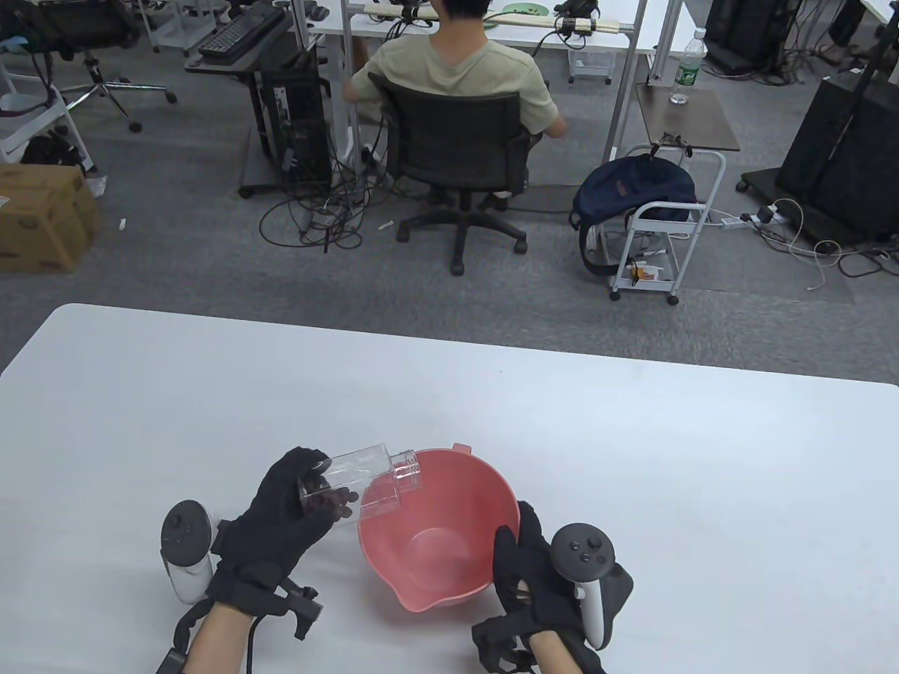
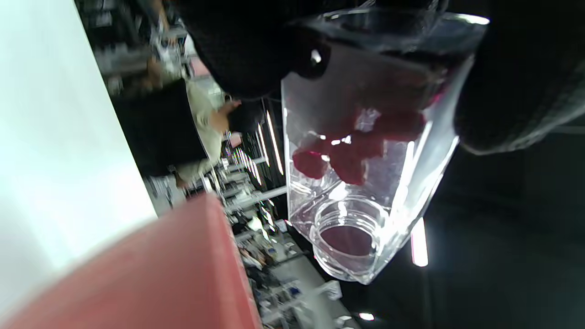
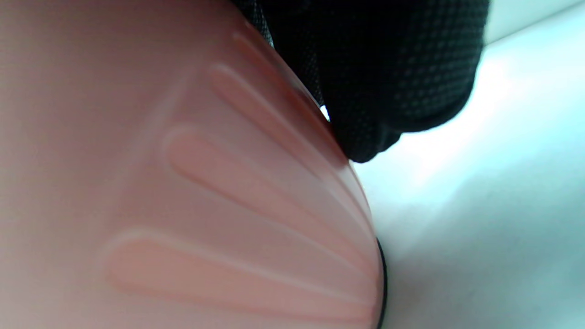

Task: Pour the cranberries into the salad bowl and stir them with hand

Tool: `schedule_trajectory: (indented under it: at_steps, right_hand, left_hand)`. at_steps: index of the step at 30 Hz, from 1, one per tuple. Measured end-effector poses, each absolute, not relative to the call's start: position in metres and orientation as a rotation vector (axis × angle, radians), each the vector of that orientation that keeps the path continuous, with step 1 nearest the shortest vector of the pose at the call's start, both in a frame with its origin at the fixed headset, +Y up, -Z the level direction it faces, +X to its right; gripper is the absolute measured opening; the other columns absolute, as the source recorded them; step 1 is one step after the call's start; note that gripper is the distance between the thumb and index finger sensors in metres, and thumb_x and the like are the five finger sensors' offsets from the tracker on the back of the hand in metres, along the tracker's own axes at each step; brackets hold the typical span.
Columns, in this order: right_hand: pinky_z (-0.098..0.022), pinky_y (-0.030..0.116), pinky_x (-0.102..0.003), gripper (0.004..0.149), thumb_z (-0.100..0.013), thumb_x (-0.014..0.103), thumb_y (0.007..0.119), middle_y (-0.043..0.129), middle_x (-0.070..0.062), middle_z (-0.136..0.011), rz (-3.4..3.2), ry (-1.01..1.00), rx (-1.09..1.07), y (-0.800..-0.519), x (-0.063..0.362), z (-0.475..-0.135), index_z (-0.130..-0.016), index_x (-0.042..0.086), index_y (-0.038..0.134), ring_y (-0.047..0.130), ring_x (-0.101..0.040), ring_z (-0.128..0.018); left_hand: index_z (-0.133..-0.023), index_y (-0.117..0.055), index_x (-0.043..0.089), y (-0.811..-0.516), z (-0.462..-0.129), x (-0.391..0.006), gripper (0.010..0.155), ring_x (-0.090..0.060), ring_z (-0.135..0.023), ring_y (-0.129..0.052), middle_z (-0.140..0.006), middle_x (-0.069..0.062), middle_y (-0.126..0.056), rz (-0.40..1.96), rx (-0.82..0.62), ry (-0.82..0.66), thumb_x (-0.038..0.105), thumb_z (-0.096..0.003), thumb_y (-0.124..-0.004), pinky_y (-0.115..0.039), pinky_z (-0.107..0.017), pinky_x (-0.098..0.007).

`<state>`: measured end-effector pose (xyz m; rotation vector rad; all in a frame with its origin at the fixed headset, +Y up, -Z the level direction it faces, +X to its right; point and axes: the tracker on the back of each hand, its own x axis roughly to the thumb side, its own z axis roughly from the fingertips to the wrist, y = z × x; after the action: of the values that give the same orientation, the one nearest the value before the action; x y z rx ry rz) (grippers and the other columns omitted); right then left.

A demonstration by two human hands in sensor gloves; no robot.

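A pink salad bowl stands on the white table near its front edge. My left hand grips a clear square bottle by its base and holds it tipped on its side, its open mouth over the bowl's left rim. Dark red cranberries lie in the bottle's lower end; in the left wrist view the cranberries sit partway down toward the open neck. My right hand holds the bowl's right side, thumb at the rim, fingers against the ribbed outer wall.
The white table stretches wide behind and to both sides of the bowl. Beyond its far edge a person sits in an office chair at a desk, with a wheeled cart and a cardboard box on the floor.
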<state>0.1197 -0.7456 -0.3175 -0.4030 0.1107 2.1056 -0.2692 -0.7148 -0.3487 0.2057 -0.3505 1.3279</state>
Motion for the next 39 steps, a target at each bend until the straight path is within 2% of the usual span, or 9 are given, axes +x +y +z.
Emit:
schedule_trajectory:
  at_steps: [3, 7, 10, 13, 22, 25, 28, 32, 39]
  right_hand:
    - [-0.033, 0.093, -0.033, 0.061, -0.053, 0.054, 0.066, 0.081, -0.014, -0.100, 2.102, 0.111, -0.403, -0.746, 0.120, -0.318, -0.105, 0.026, 0.053, 0.103, -0.031, -0.056]
    - [-0.033, 0.093, -0.033, 0.062, -0.053, 0.055, 0.066, 0.081, -0.014, -0.099, 2.101, 0.110, -0.402, -0.746, 0.120, -0.317, -0.105, 0.026, 0.053, 0.103, -0.031, -0.055]
    - [-0.033, 0.093, -0.033, 0.062, -0.053, 0.055, 0.066, 0.082, -0.014, -0.099, 2.099, 0.111, -0.401, -0.746, 0.120, -0.318, -0.105, 0.026, 0.053, 0.103, -0.031, -0.056]
    - [-0.033, 0.093, -0.033, 0.062, -0.053, 0.055, 0.066, 0.081, -0.014, -0.100, 2.099, 0.112, -0.400, -0.746, 0.120, -0.317, -0.105, 0.026, 0.053, 0.103, -0.031, -0.056]
    - [-0.033, 0.093, -0.033, 0.062, -0.053, 0.055, 0.066, 0.081, -0.014, -0.100, 2.093, 0.113, -0.399, -0.746, 0.120, -0.318, -0.106, 0.025, 0.053, 0.102, -0.031, -0.056]
    - [-0.033, 0.093, -0.033, 0.062, -0.053, 0.055, 0.066, 0.081, -0.014, -0.100, 2.095, 0.115, -0.398, -0.746, 0.120, -0.318, -0.106, 0.025, 0.053, 0.102, -0.031, -0.056]
    - [-0.033, 0.093, -0.033, 0.062, -0.053, 0.055, 0.066, 0.081, -0.014, -0.099, 2.095, 0.114, -0.398, -0.746, 0.120, -0.318, -0.106, 0.025, 0.053, 0.102, -0.031, -0.056]
    - [-0.033, 0.093, -0.033, 0.062, -0.053, 0.055, 0.066, 0.081, -0.014, -0.099, 2.095, 0.114, -0.399, -0.746, 0.120, -0.317, -0.106, 0.025, 0.053, 0.102, -0.031, -0.056]
    - [-0.033, 0.093, -0.033, 0.062, -0.053, 0.056, 0.066, 0.081, -0.014, -0.099, 2.094, 0.114, -0.400, -0.747, 0.120, -0.317, -0.106, 0.026, 0.053, 0.102, -0.031, -0.056]
  left_hand:
    - [-0.107, -0.055, 0.054, -0.718, -0.352, -0.266, 0.083, -0.024, -0.091, -0.082, -0.116, 0.006, -0.072, 1.547, 0.101, -0.405, 0.068, -0.0388, -0.100, -0.084, -0.067, -0.028]
    - [-0.106, -0.055, 0.057, -0.716, -0.350, -0.270, 0.081, -0.022, -0.091, -0.083, -0.115, 0.008, -0.072, 1.271, 0.199, -0.331, 0.070, -0.0387, -0.099, -0.085, -0.067, -0.025]
    - [-0.106, -0.059, 0.054, -0.720, -0.352, -0.265, 0.080, -0.027, -0.091, -0.083, -0.116, 0.004, -0.073, 1.541, 0.068, -0.395, 0.064, -0.0395, -0.103, -0.084, -0.066, -0.029]
    - [-0.105, -0.058, 0.057, -0.714, -0.348, -0.269, 0.080, -0.023, -0.090, -0.085, -0.114, 0.008, -0.075, 1.280, 0.213, -0.291, 0.069, -0.0382, -0.101, -0.086, -0.065, -0.024]
    - [-0.104, -0.064, 0.055, -0.713, -0.346, -0.261, 0.078, -0.028, -0.090, -0.084, -0.114, 0.004, -0.077, 1.519, 0.099, -0.385, 0.064, -0.0383, -0.105, -0.085, -0.065, -0.028]
    - [-0.104, -0.062, 0.057, -0.710, -0.343, -0.264, 0.078, -0.025, -0.090, -0.084, -0.114, 0.007, -0.076, 1.312, 0.196, -0.318, 0.067, -0.0380, -0.103, -0.086, -0.066, -0.025]
    - [-0.104, -0.064, 0.056, -0.710, -0.344, -0.257, 0.077, -0.028, -0.090, -0.084, -0.114, 0.004, -0.076, 1.536, 0.091, -0.387, 0.064, -0.0385, -0.105, -0.085, -0.066, -0.028]
    - [-0.103, -0.063, 0.058, -0.708, -0.341, -0.263, 0.076, -0.025, -0.091, -0.083, -0.114, 0.007, -0.076, 1.293, 0.202, -0.302, 0.066, -0.0383, -0.103, -0.085, -0.067, -0.026]
    - [-0.102, -0.064, 0.059, -0.708, -0.342, -0.260, 0.075, -0.025, -0.091, -0.083, -0.114, 0.007, -0.077, 1.390, 0.156, -0.366, 0.065, -0.0381, -0.103, -0.084, -0.067, -0.027]
